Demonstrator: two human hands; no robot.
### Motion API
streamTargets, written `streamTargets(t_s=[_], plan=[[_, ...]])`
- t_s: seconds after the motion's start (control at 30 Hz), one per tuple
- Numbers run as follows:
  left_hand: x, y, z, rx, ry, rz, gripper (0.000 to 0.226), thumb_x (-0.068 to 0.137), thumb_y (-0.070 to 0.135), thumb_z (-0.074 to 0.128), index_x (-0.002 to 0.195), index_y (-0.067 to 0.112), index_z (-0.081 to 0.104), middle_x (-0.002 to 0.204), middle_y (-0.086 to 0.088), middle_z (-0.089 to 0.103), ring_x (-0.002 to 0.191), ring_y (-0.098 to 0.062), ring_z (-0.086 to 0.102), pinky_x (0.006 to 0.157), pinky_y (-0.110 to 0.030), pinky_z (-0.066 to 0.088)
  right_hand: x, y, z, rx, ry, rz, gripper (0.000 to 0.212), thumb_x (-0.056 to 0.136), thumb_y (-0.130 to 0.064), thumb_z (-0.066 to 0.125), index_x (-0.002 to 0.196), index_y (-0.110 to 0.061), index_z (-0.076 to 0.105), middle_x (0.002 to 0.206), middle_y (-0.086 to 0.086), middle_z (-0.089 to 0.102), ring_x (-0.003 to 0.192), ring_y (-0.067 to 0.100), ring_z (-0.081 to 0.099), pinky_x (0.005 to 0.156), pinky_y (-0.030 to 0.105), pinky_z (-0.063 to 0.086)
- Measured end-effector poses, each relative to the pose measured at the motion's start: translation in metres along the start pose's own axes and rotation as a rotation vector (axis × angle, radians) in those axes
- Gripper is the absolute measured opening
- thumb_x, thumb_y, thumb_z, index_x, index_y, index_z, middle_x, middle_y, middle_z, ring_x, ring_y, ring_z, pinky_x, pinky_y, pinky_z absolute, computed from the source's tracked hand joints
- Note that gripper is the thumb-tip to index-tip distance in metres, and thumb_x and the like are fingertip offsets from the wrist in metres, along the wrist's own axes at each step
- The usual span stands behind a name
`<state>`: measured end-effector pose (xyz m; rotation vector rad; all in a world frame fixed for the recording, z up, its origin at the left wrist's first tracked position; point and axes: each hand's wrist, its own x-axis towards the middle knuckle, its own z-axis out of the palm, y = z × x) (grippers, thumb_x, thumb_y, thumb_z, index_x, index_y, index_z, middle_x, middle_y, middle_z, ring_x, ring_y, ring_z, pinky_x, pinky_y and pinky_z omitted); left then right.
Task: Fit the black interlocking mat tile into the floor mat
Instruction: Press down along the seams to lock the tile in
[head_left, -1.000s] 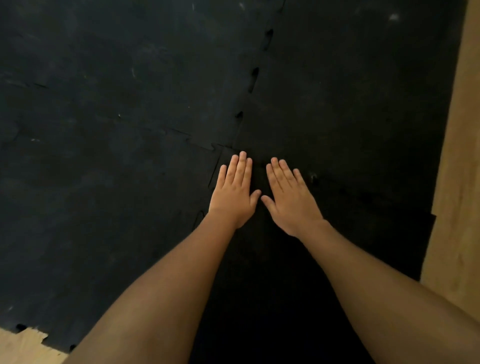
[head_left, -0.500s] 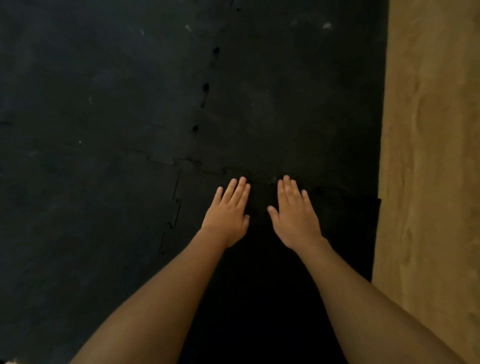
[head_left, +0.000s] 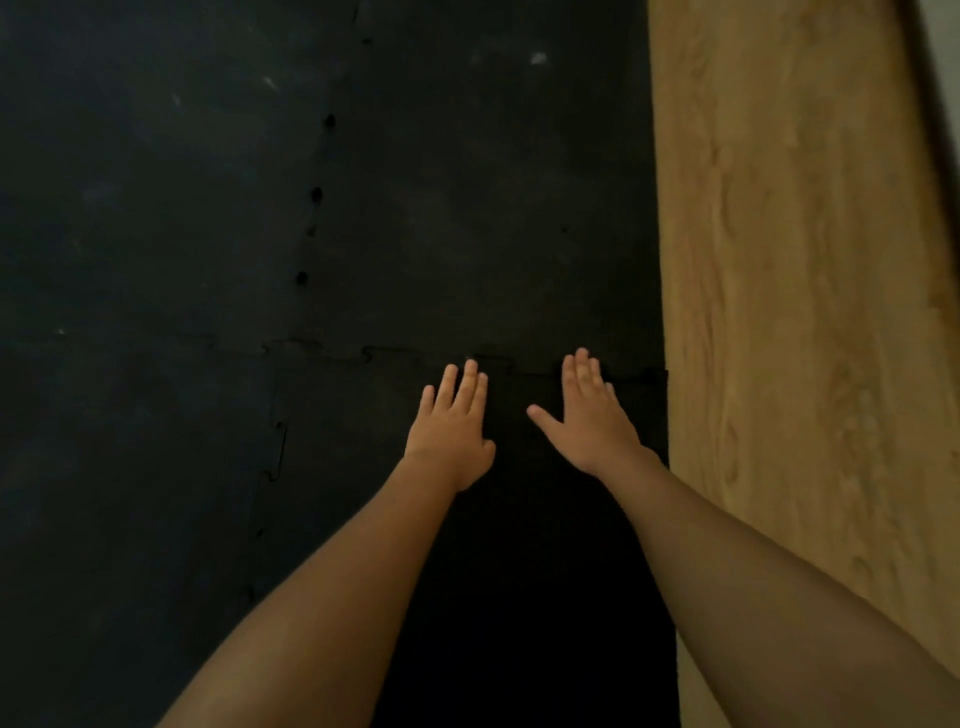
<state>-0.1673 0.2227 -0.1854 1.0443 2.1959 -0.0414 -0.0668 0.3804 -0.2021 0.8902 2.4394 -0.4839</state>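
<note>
A black floor mat fills most of the view: matte, rubbery-looking, scuffed with pale flecks, and made of square pieces joined by jigsaw-toothed seams. One seam running away from the camera shows small dark gaps between its teeth. To the right lies a strip of light wooden floor with wavy grain, its edge running straight along the mat.

The black interlocking mat tile sits at the near right corner of the mat, right against the wood. Its far toothed edge lies along the neighbouring piece, and its left edge shows a thin dark line at the teeth. Its surface is flat, dull and darker in the near shadow.

The left hand rests palm-down on the tile, fingers straight and close together. The right hand lies flat beside it, fingers together, thumb splayed, fingertips at the far seam.
</note>
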Motion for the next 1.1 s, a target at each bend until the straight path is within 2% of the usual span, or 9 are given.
streamTargets(t_s=[0.1,0.17,0.27,0.37,0.5,0.67,0.9,1.0,1.1], plan=[[0.003,0.002,0.001,0.038,0.001,-0.024,0.085,0.092,0.038,0.049,0.151,0.015,-0.009,0.159,-0.007,-0.018,0.145,-0.027,-0.014,0.116,-0.045,0.001,0.008,0.009,-0.008,0.06,-0.107,-0.07,0.097,0.089,-0.063,0.047,0.154,-0.018,-0.008,0.163,0.003,-0.018,0.149,0.018,-0.013,0.115,0.039,-0.001],[0.003,0.003,-0.008,0.036,-0.009,-0.027,0.083,0.093,0.038,0.048,0.151,0.015,-0.005,0.16,-0.007,-0.014,0.146,-0.027,-0.009,0.117,-0.045,0.004,0.007,0.009,-0.02,0.146,-0.118,-0.066,0.09,0.09,-0.064,0.045,0.155,-0.02,0.001,0.165,0.001,-0.01,0.15,0.017,-0.006,0.117,0.041,0.007],[0.008,0.016,-0.017,0.014,0.058,0.026,0.08,0.093,0.036,0.047,0.152,0.017,-0.004,0.161,-0.005,-0.012,0.146,-0.025,-0.008,0.116,-0.045,0.004,0.002,0.022,-0.026,0.149,0.109,0.071,0.082,0.092,-0.059,0.045,0.154,-0.014,0.015,0.165,0.008,0.006,0.15,0.023,0.008,0.118,0.044,0.016],[0.015,0.035,-0.004,-0.012,-0.002,0.046,0.083,0.093,0.036,0.048,0.151,0.019,-0.009,0.16,-0.004,-0.018,0.145,-0.026,-0.015,0.116,-0.047,0.001,-0.011,0.04,-0.007,0.062,0.061,0.181,0.096,0.091,-0.063,0.045,0.154,-0.009,-0.003,0.164,0.011,-0.01,0.151,0.026,-0.004,0.121,0.043,0.008],[0.021,0.035,0.006,0.053,0.003,0.027,0.087,0.092,0.039,0.049,0.15,0.021,-0.013,0.158,-0.004,-0.021,0.144,-0.027,-0.017,0.115,-0.047,-0.001,-0.011,0.055,-0.003,0.06,0.025,0.085,0.114,0.082,-0.062,0.061,0.153,-0.01,-0.01,0.162,0.01,-0.019,0.15,0.025,-0.011,0.119,0.041,0.005],[0.019,0.028,-0.006,0.082,-0.043,0.062,0.09,0.091,0.045,0.052,0.151,0.023,-0.012,0.159,-0.003,-0.021,0.145,-0.027,-0.016,0.116,-0.046,0.002,-0.011,0.059,-0.01,0.045,-0.016,0.052,0.118,0.078,-0.052,0.072,0.153,-0.012,-0.01,0.163,0.009,-0.017,0.15,0.025,-0.009,0.118,0.04,0.007],[0.026,0.022,0.005,0.119,0.02,0.067,0.1,0.085,0.053,0.059,0.151,0.023,-0.01,0.16,-0.004,-0.018,0.145,-0.028,-0.014,0.115,-0.048,0.004,-0.001,0.064,0.0,0.017,0.026,0.034,0.121,0.077,-0.055,0.072,0.154,-0.011,-0.01,0.163,0.009,-0.016,0.15,0.025,-0.009,0.118,0.041,0.007],[0.019,0.028,-0.002,0.044,-0.008,0.057,0.094,0.088,0.051,0.057,0.152,0.021,-0.005,0.161,-0.004,-0.013,0.146,-0.028,-0.01,0.115,-0.052,0.006,-0.003,0.063,-0.012,-0.014,-0.004,0.076,0.117,0.079,-0.057,0.069,0.154,-0.011,-0.008,0.164,0.009,-0.013,0.15,0.025,-0.005,0.119,0.043,0.009],[-0.033,0.014,0.001,0.011,0.041,-0.016,0.082,0.092,0.056,0.044,0.152,0.023,-0.001,0.162,-0.003,-0.002,0.147,-0.024,-0.004,0.115,-0.055,0.006,-0.044,0.038,-0.002,-0.16,0.051,0.053,0.106,0.084,-0.055,0.064,0.155,-0.011,-0.001,0.165,0.011,0.002,0.151,0.027,0.006,0.118,0.046,0.015]])
